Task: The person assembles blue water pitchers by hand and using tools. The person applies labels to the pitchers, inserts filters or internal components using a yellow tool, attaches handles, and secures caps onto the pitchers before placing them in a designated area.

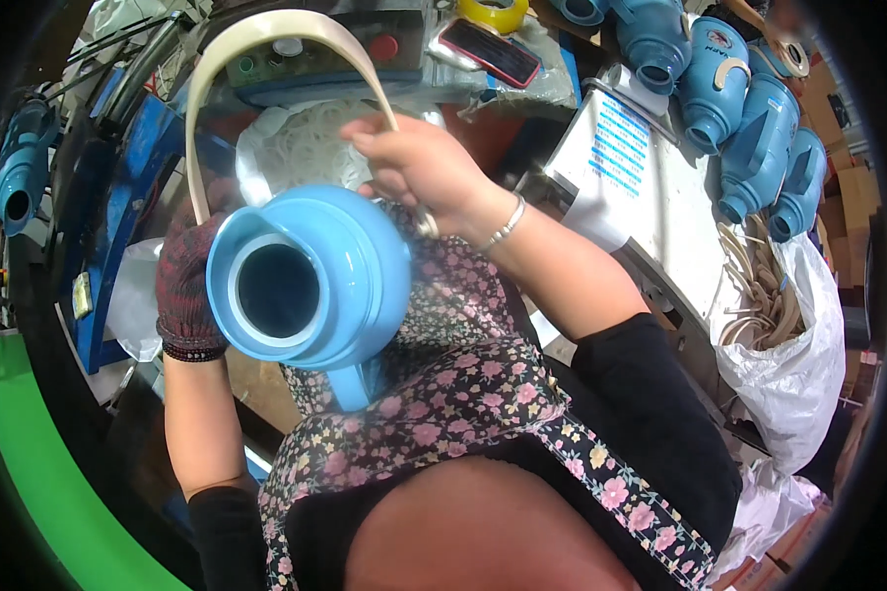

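Note:
A blue plastic jug body (310, 281) lies on my lap with its round open mouth facing up toward me. My left hand (185, 286), in a dark knitted glove, grips its left side. A cream plastic strap (266, 39) arches over the jug from the gloved hand to my bare right hand (419, 163), which pinches the strap's right end just above the jug. A bracelet circles my right wrist. My floral apron (463, 394) lies under the jug.
Several finished blue jugs (749, 108) are piled at the upper right beside a white machine housing (650, 187). A white bag of cream straps (769, 305) sits right. A tape roll (493, 12) and phone (490, 51) lie at top. Another blue jug (20, 167) sits far left.

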The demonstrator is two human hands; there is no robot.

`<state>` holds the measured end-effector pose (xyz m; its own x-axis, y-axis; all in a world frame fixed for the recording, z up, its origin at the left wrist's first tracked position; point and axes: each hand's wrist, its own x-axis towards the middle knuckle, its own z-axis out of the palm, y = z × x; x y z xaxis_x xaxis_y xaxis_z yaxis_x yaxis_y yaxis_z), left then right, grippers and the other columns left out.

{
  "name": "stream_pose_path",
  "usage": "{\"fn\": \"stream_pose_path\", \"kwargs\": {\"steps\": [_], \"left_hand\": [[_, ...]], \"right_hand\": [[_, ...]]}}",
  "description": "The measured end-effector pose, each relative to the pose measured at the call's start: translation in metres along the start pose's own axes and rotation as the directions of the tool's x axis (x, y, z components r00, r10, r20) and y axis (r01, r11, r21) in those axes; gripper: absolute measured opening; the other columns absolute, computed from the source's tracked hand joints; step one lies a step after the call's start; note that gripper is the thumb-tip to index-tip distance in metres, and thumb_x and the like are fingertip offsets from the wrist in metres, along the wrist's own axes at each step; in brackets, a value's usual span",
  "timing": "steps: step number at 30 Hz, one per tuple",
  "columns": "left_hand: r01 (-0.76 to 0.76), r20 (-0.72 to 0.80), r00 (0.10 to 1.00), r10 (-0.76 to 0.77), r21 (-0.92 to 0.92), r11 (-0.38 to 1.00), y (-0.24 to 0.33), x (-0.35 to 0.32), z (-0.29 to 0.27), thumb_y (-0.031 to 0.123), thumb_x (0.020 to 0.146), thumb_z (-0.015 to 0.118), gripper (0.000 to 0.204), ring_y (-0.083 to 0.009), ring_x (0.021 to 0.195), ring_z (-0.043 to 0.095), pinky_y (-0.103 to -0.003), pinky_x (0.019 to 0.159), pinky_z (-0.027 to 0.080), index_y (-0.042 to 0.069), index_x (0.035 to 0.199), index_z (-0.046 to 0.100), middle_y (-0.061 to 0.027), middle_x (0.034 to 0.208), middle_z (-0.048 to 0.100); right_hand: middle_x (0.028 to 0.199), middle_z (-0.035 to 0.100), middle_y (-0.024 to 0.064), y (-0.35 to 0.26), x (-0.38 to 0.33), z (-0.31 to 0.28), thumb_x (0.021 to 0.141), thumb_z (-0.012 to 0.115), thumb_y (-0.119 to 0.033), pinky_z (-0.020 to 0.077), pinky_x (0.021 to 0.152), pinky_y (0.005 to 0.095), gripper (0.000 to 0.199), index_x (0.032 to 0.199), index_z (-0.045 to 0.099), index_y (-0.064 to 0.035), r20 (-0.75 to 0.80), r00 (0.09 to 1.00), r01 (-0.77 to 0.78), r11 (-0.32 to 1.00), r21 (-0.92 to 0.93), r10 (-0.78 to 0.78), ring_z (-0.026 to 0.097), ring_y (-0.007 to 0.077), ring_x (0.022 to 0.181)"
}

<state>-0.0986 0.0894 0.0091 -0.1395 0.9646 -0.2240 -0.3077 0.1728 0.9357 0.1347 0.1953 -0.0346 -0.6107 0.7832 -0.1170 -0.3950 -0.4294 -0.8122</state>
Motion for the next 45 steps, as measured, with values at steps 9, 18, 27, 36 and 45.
{"fn": "stream_pose_path", "kwargs": {"steps": [9,18,27,36,45], "left_hand": [[-0.126,0.027,0.990,0.139,-0.275,0.953,-0.035,0.007,0.000,0.008,0.079,0.058,0.053,-0.0188,0.074,0.062,-0.034,0.083,0.054,-0.005,0.128,0.046,-0.0065,0.079,0.057],[-0.167,-0.001,0.985,0.172,-0.229,0.959,-0.039,0.013,0.009,0.014,0.082,0.063,0.041,-0.0170,0.085,0.060,-0.031,0.085,0.051,0.000,0.120,0.055,-0.0064,0.098,0.059],[-0.497,0.094,0.745,0.661,0.738,0.456,-0.022,0.007,0.011,0.009,0.087,0.063,0.018,-0.0226,0.096,0.062,-0.032,0.081,0.052,0.005,0.105,0.062,-0.0139,0.114,0.059],[-0.182,0.017,0.979,0.204,-0.383,0.906,-0.009,0.011,0.037,0.025,0.091,0.060,0.026,-0.0069,0.072,0.057,-0.019,0.057,0.049,0.006,0.110,0.058,0.0004,0.086,0.054],[-0.217,-0.118,0.927,0.356,0.604,0.767,-0.091,0.034,-0.088,0.016,0.089,0.058,0.053,-0.0188,0.114,0.050,-0.031,0.095,0.041,0.006,0.139,0.041,-0.0085,0.128,0.051]], "right_hand": [[0.081,0.058,0.0049,0.016,0.003,0.000,0.087,0.064,-0.011,0.0488,0.064,0.0246,0.018,0.100,0.054,-0.0043,-0.115,0.991,-0.048,0.988,0.147,0.065,0.055,0.0118,0.068],[0.102,0.064,0.0149,0.006,0.007,-0.013,0.090,0.058,-0.010,0.0542,0.083,0.0334,0.022,0.107,0.049,-0.0008,0.102,0.988,-0.140,0.956,0.256,0.118,0.064,0.0237,0.094],[0.110,0.059,0.0196,0.025,-0.008,0.008,0.097,0.047,-0.023,0.0530,0.087,0.0437,0.024,0.111,0.050,-0.0032,0.022,0.969,0.238,0.950,0.202,-0.248,0.062,0.0306,0.099],[0.142,0.040,0.0136,-0.047,-0.047,0.029,0.064,0.087,-0.032,0.0347,0.106,0.0406,0.101,0.143,0.030,-0.0064,0.490,0.646,0.722,0.261,-0.640,-0.585,0.043,0.0265,0.129],[0.131,0.048,0.0162,-0.090,-0.148,-0.148,0.086,0.059,-0.030,0.0459,0.098,0.0445,0.063,0.142,0.033,-0.0154,-0.372,0.623,0.705,0.700,-0.114,-0.688,0.052,0.0304,0.119]]}}
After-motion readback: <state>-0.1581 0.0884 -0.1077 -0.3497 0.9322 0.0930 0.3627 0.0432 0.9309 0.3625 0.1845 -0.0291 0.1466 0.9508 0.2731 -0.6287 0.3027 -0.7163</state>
